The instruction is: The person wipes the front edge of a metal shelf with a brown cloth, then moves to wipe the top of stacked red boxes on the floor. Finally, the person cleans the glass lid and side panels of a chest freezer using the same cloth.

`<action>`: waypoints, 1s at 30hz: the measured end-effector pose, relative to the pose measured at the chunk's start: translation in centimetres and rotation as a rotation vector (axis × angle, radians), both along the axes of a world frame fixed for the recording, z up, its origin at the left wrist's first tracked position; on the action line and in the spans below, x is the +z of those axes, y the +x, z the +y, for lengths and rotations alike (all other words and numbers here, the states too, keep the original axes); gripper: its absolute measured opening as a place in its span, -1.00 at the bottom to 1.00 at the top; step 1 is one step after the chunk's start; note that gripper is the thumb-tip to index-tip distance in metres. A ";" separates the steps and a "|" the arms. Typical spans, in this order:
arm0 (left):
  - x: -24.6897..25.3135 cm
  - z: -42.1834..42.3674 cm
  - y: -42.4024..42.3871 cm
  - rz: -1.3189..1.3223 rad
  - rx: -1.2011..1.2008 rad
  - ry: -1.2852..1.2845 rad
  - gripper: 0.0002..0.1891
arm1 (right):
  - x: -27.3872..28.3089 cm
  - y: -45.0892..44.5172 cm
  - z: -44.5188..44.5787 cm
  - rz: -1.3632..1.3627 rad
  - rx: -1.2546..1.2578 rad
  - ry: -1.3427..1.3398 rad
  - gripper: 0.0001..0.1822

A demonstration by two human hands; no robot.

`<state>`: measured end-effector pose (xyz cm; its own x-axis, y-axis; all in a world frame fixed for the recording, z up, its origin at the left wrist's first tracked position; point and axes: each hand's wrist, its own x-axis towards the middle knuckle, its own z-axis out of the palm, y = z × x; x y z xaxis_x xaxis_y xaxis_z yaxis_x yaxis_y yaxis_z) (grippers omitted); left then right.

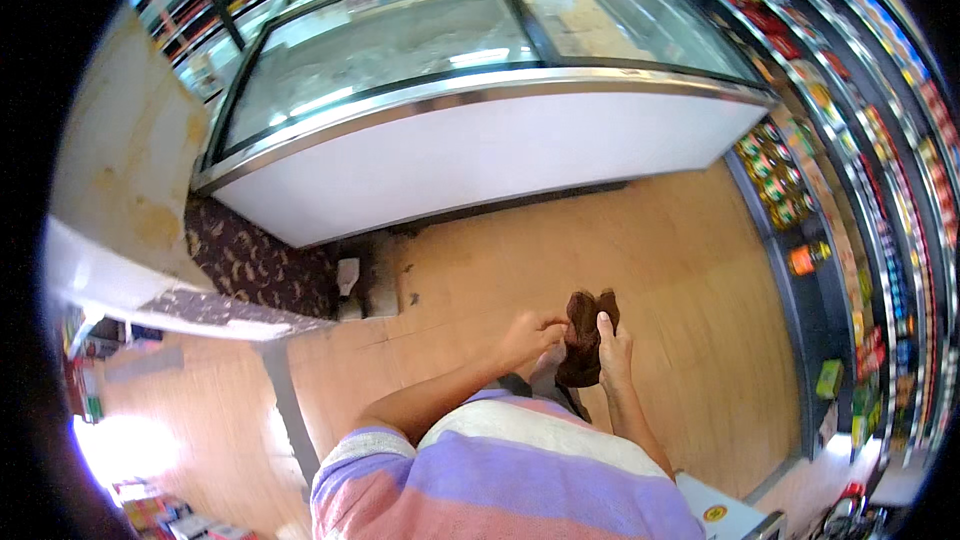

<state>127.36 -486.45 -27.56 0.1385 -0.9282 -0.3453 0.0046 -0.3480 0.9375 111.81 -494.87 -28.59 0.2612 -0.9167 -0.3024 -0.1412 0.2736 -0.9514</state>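
In front of my waist I hold a dark brown, soft-looking cloth item (583, 330) with two rounded lobes at its far end. It may be a glove or a sock; its exact kind cannot be told. My right hand (616, 352) grips its right side, the thumb lying on top along the narrower lobe. My left hand (538, 334) is at its left edge, with bent fingers that appear to pinch the cloth. Part of my legs and feet is hidden beneath my hands and striped shirt (517, 457).
A white chest freezer (487, 150) with a glass top stands across the wood-look floor (675, 255). Stocked shelves (862, 165) curve along the right, with bottles (776, 176) low down. A stained pillar (135, 157) is at left. A pale panel (720, 506) stands by my right side.
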 end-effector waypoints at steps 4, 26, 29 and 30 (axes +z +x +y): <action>-0.6 0.2 2.2 0.321 0.301 -0.160 -0.43 | 2.8 6.9 -0.4 -0.162 0.205 -0.015 -0.67; 13.5 -10.3 27.2 0.048 1.366 -0.645 -0.55 | 6.5 28.8 -34.5 -0.215 0.214 -0.686 -0.72; 14.5 -9.8 29.7 -0.252 1.521 -0.579 -0.61 | 7.3 32.7 -36.0 -0.043 0.177 -0.733 -0.73; 14.5 -9.9 30.8 -0.340 1.533 -0.571 -0.61 | 6.1 33.6 -36.9 -0.022 0.168 -0.756 -0.73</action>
<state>158.13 -496.36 -13.05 0.9694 0.1411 0.2008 -0.2214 0.1497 0.9636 145.37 -531.73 -22.52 0.4133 -0.8195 0.3970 -0.1023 -0.4751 -0.8740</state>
